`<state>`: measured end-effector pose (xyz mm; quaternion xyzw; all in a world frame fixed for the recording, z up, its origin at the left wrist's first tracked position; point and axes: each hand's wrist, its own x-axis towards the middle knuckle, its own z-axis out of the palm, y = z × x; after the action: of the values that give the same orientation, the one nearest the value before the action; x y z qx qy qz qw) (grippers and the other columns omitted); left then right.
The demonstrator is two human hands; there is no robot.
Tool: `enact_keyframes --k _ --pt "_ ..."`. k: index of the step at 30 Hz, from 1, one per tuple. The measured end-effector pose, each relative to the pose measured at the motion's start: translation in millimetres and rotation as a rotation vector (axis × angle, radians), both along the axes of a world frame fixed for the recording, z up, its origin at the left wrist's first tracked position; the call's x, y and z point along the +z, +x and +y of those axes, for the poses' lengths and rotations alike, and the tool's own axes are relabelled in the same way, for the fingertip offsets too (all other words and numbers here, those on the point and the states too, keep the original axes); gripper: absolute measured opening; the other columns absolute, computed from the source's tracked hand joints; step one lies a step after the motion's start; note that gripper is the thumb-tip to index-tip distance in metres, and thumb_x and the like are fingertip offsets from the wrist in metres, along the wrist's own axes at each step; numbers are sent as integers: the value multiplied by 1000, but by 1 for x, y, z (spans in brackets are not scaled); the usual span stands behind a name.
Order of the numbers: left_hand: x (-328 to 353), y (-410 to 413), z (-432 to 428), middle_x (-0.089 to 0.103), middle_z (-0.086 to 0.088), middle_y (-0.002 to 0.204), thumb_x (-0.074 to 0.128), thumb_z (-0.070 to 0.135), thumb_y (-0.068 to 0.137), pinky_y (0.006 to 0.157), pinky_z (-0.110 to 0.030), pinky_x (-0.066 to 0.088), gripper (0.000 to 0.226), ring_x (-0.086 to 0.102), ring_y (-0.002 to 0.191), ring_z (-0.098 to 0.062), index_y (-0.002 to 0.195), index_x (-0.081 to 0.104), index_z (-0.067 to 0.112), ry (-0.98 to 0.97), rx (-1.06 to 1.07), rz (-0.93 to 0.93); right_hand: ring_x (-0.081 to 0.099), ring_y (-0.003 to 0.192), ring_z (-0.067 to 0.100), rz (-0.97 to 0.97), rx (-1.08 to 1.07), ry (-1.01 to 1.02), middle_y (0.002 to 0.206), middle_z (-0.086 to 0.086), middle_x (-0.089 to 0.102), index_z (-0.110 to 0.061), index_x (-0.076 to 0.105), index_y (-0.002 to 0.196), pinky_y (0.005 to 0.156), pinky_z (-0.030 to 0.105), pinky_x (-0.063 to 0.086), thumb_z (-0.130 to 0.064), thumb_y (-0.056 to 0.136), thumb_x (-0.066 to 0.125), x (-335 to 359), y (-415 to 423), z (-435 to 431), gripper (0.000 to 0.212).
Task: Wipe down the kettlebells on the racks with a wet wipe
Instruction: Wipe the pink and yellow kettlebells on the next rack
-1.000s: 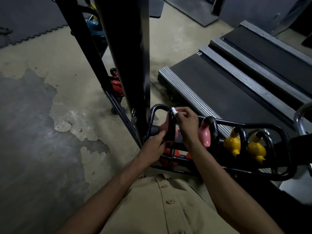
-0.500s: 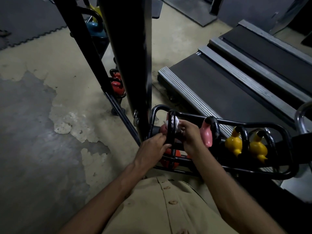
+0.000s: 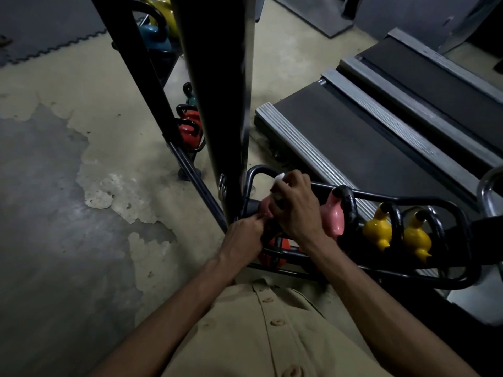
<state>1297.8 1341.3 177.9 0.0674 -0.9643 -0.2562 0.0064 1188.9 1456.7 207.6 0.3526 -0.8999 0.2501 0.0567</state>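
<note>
Head view: early in the job, by the look of it. Busy on the pink kettlebell [image 3: 265,210] at the left end of the rack [image 3: 394,197], right hand [image 3: 296,208] curled over its handle and pinching the wet wipe [image 3: 279,177], left hand [image 3: 245,238] gripping lower down, touching the right. Probably left to wipe: second pink kettlebell [image 3: 333,216], yellow kettlebells [image 3: 377,229], orange kettlebell [image 3: 272,254] on the shelf below, red kettlebells [image 3: 189,129] further off. Cramped by the black upright post [image 3: 223,91] just beside that left end; treadmill [image 3: 353,137] behind.
</note>
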Motion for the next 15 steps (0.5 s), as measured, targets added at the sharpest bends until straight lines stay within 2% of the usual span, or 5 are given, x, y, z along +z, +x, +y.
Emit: enact_keyframes --k 2,5,7,11,15 --pt "0 1 1 71 -5 112 66 9 92 77 -41 54 28 70 97 -33 119 66 15 12 2 0 49 107 18 -40 -20 -87 117 2 50 -14 66 113 68 28 49 -26 90 71 -1 19 11 26" --pt "2 0 1 71 -3 110 64 7 93 78 -39 54 22 70 98 -27 114 67 14 37 23 25 58 95 17 -333 -266 -395 106 -1 58 -15 63 100 74 33 53 -18 94 70 -8 40 18 10" --pt "3 -1 1 71 -1 109 69 23 96 75 -37 54 16 69 96 -24 109 69 15 64 24 76 61 84 22 -729 -481 -643 96 5 65 -13 62 99 69 39 53 -17 98 61 -7 37 11 5" --pt "2 -1 2 69 -3 106 67 31 97 71 -38 52 20 69 93 -26 103 68 12 47 18 99 67 68 24 -1525 -670 -948 85 15 71 8 69 109 53 28 56 -4 96 45 14 -5 -5 29" --pt "2 0 4 68 -1 109 64 38 99 71 -37 52 28 68 95 -24 109 69 13 39 30 107 75 88 33 -1748 -670 -1176 111 31 70 20 57 123 82 41 64 9 85 43 20 -23 -11 42"
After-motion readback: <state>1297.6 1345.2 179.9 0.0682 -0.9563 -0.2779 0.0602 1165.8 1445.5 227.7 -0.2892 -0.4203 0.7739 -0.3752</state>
